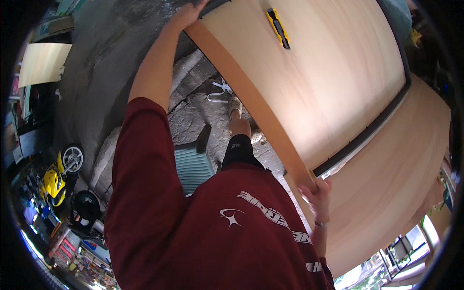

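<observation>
A large pale wooden panel (333, 82) fills the upper right. A long brown strip (244, 94) runs along its left edge. My left hand (187, 14), arm stretched out, curls over the far end of the strip at the panel's corner. At the strip's near end my right hand (316, 195) grips it, fingers wrapped round the edge. A yellow and black utility knife (279, 27) lies on the panel near the far end. My dark red shirt covers the lower middle of the view.
A second pale sheet (401, 179) lies under the panel, past a dark rail (372, 130). On the rough concrete floor (106, 58) are a white hanger (220, 90), my sandalled foot (235, 106) and a green ribbed mat (193, 169). A yellow motorcycle (55, 179) stands at left.
</observation>
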Available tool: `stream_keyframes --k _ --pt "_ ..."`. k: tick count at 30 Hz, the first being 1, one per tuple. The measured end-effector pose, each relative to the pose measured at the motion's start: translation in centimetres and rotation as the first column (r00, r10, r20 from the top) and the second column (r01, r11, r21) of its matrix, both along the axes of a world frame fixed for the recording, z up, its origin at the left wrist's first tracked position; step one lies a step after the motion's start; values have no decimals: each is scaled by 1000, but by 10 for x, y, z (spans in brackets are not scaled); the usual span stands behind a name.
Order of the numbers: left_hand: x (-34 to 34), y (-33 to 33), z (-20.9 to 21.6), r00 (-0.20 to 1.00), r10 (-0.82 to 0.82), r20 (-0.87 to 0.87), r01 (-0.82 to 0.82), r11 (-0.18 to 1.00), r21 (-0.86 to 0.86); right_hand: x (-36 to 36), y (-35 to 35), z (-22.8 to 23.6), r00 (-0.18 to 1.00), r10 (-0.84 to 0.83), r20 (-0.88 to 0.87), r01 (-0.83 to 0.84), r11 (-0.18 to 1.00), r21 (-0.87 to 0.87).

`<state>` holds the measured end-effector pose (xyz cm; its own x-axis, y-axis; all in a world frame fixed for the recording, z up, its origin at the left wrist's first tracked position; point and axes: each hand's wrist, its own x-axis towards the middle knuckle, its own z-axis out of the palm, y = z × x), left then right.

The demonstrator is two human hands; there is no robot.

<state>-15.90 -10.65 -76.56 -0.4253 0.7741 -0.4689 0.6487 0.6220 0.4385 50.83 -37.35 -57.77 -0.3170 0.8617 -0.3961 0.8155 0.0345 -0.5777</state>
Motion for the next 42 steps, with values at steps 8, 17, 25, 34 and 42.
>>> stream_keyframes --k 8,17,25,34,42 --pt "59 -20 44 988 149 -28 -94 746 659 158 -89 -44 816 -209 539 236 972 19" --pt "62 -117 5 930 -84 -357 352 477 805 170 -96 -83 867 -197 458 255 965 -67" --pt "64 -132 -2 926 -131 -355 355 627 694 170 -99 -96 892 -191 409 223 974 -32" --pt "71 -129 -6 923 -54 -380 312 684 660 171 -108 -108 904 -192 383 185 981 56" --pt "102 -142 23 988 14 -151 92 736 671 154 -101 -98 919 -217 329 216 976 39"
